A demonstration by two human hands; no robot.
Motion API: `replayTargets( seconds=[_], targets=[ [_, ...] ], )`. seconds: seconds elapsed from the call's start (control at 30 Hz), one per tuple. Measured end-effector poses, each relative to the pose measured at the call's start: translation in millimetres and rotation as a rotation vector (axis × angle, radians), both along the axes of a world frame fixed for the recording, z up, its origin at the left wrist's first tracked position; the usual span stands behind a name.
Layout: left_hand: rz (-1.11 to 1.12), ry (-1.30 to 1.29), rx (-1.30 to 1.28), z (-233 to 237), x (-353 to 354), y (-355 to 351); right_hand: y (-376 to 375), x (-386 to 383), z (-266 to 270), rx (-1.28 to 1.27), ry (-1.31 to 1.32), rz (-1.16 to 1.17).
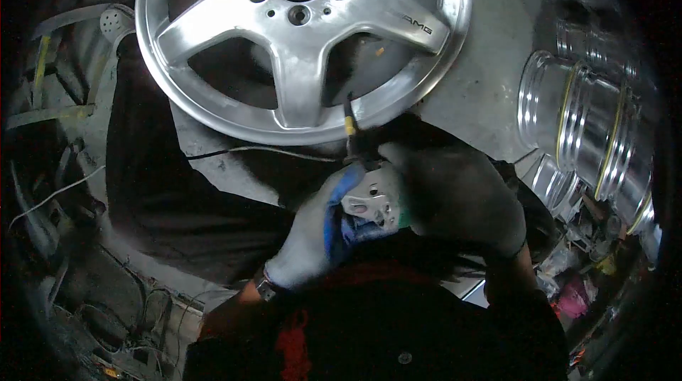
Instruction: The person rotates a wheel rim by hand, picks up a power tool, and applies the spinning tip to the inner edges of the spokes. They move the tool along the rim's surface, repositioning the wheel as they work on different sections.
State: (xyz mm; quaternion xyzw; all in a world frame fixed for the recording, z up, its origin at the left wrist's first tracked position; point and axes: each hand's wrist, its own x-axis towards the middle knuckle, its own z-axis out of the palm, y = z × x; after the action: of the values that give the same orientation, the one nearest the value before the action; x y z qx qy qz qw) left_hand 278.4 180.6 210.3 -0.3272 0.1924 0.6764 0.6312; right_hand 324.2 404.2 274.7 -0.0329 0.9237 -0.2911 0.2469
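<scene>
My left hand, in a pale glove with a blue palm, is closed around a hand tool that has a silver metal face with holes and a green edge. A dark stem with a yellow band sticks up beyond my fingers, its tip overlapping the wheel's rim. My right hand, in a dark grey glove and blurred, curls against the tool's right side; I cannot tell what its hidden fingers grip. Just beyond both hands lies a silver five-spoke alloy wheel lettered AMG, face up.
Shiny wheel barrels stand along the right, with clutter and a pink item below them. At left is a metal frame. A thin cable runs across the floor between my legs and the wheel.
</scene>
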Motion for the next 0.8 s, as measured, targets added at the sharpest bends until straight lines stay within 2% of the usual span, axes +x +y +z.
replayTargets(
  seconds=[0.07,0.1,0.17,0.3,0.37,0.6,0.8],
  targets=[
    [-0.112,0.416,-0.214,-2.0,8.4,-9.6,-6.8,-7.6,-1.9,-0.047,-0.141,-0.015],
    [-0.112,0.416,-0.216,-2.0,8.9,-12.1,-6.7,-7.7,-2.9,-0.049,-0.140,-0.015],
    [0.005,0.081,-0.109,10.4,-5.0,-4.8,-6.2,-5.8,-5.1,-0.073,0.055,-0.003],
    [0.005,0.061,0.019,-0.7,-2.8,10.2,7.6,-0.1,-2.1,-0.021,0.062,0.012],
    [-0.007,0.061,0.009,-1.0,-2.7,13.2,10.3,-4.9,6.8,0.050,-0.037,0.032],
    [0.023,0.009,-0.108,14.4,-9.5,0.9,2.1,-6.5,-8.6,-0.114,0.045,0.026],
    [0.044,0.029,0.024,-1.4,1.8,14.0,13.2,0.4,7.0,0.026,-0.007,0.013]
  ],
)
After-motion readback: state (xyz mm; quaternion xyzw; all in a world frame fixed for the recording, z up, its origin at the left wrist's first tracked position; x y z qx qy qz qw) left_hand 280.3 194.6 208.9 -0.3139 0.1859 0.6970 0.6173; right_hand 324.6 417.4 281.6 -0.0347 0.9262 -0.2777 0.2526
